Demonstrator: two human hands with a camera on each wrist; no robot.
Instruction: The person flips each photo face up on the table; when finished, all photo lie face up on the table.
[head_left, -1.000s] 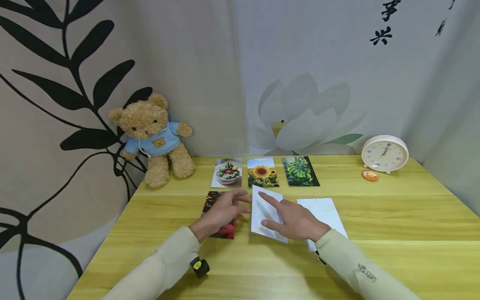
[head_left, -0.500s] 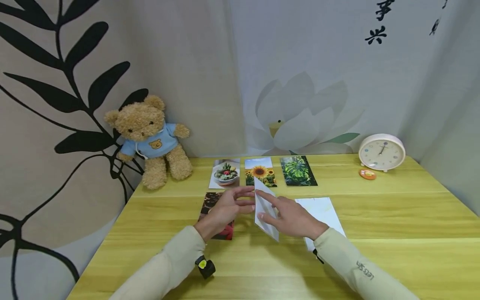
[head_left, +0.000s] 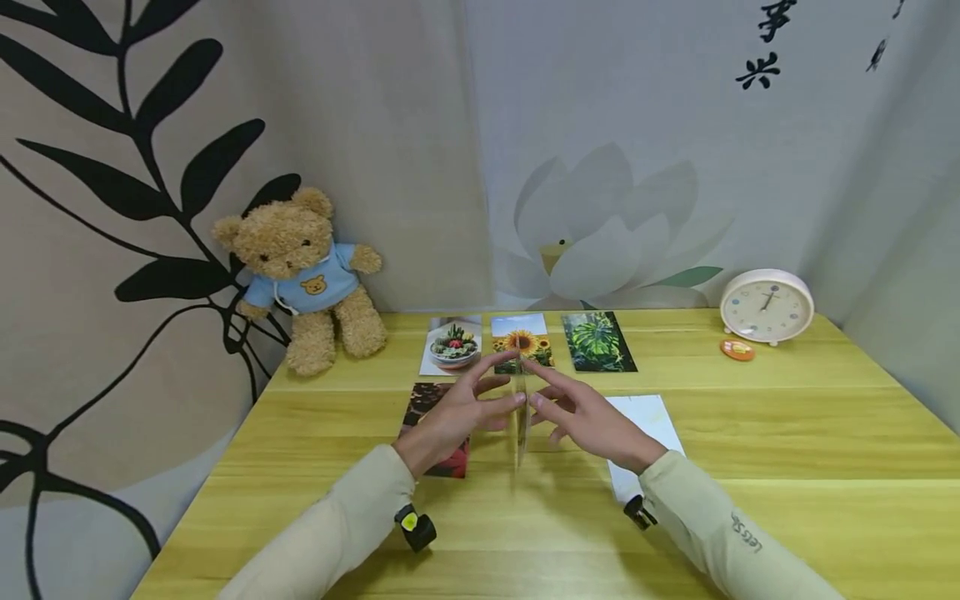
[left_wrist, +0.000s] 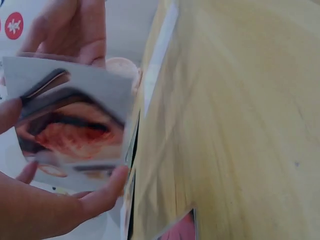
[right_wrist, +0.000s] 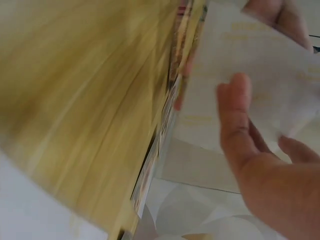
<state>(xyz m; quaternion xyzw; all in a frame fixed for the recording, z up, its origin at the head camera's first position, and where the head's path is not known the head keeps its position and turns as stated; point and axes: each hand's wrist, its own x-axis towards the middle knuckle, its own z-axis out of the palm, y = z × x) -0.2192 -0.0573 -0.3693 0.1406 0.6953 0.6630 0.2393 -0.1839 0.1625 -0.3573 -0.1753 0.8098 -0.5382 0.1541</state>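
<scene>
The 2 hands face each other across the grip: the left hand (head_left: 456, 414) just left of it, the right hand (head_left: 596, 422) just right. Each index finger (head_left: 490, 364) reaches forward and inward, nearly straight, to the grip's far part; each thumb (head_left: 501, 407) points in nearer the body. Behind the grip, sleeved forearms (head_left: 330, 529) slant apart.

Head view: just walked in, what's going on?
A person holds up a card between their left hand and right hand; its picture faces left, its white back right. Four more cards lie picture-up on the table; a white sheet lies there too, partly hidden by the right hand.
</scene>
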